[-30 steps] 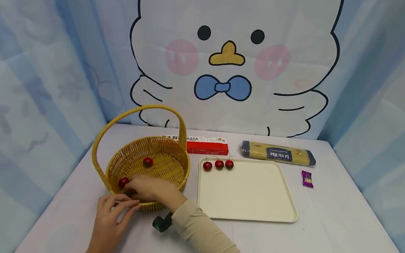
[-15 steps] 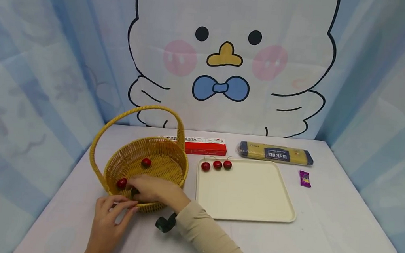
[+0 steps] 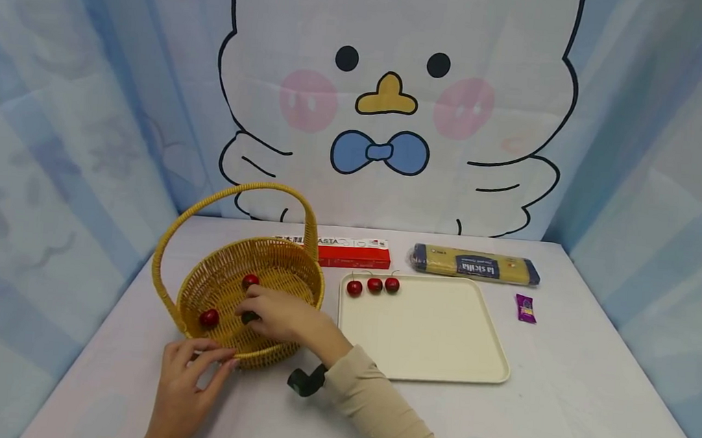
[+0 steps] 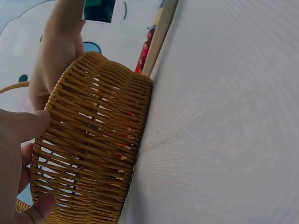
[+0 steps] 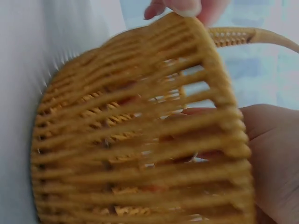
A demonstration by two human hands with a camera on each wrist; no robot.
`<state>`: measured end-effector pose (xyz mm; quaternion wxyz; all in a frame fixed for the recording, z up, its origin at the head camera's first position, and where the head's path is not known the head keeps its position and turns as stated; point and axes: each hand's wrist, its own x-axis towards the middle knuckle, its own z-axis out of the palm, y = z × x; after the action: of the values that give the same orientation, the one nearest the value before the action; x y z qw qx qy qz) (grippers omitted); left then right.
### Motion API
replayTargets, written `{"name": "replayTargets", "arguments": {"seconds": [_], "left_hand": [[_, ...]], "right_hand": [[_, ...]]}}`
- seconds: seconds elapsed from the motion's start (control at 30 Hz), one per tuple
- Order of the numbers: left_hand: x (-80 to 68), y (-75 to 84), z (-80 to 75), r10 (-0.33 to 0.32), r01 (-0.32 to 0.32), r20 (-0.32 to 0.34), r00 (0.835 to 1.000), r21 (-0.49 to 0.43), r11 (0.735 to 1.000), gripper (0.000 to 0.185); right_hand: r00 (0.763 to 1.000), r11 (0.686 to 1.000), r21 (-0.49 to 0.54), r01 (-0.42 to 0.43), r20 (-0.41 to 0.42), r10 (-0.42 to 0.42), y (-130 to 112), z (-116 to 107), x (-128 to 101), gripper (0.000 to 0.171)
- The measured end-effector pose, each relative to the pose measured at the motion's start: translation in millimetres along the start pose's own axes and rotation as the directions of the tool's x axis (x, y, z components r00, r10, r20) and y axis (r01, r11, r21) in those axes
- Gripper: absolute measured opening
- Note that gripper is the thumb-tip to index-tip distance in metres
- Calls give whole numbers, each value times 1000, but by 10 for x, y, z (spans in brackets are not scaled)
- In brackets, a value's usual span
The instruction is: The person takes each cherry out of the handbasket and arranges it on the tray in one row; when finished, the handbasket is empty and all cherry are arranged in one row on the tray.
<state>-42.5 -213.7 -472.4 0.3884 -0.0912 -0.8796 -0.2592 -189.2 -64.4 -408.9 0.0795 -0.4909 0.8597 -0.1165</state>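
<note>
I have the left hand (image 3: 189, 382) pinching the basket (image 3: 266, 359) by its rim; inside it, the right hand (image 3: 281, 315) pinches a dark thing (image 3: 250, 317), perhaps a cherry, near two red cherries (image 3: 209, 318). I judge this step is picking; the next calls for lifting carefully over the rim

"la sicilia" on yellow-and-blue packet (image 3: 477, 265); "ASTA" and partly hidden Chinese characters on red-and-white box (image 3: 354, 255).
</note>
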Motion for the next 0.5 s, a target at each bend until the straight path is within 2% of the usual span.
{"name": "replayTargets", "arguments": {"seconds": [0.27, 0.5], "left_hand": [[2, 9, -5, -5, 5, 3, 1000, 2, 1000, 30], [10, 23, -5, -33, 33, 20, 999, 12, 999, 27]], "right_hand": [[996, 988, 153, -15, -88, 29, 117, -145, -198, 30], [982, 979, 199, -39, -173, 74, 210, -269, -374, 27]]}}
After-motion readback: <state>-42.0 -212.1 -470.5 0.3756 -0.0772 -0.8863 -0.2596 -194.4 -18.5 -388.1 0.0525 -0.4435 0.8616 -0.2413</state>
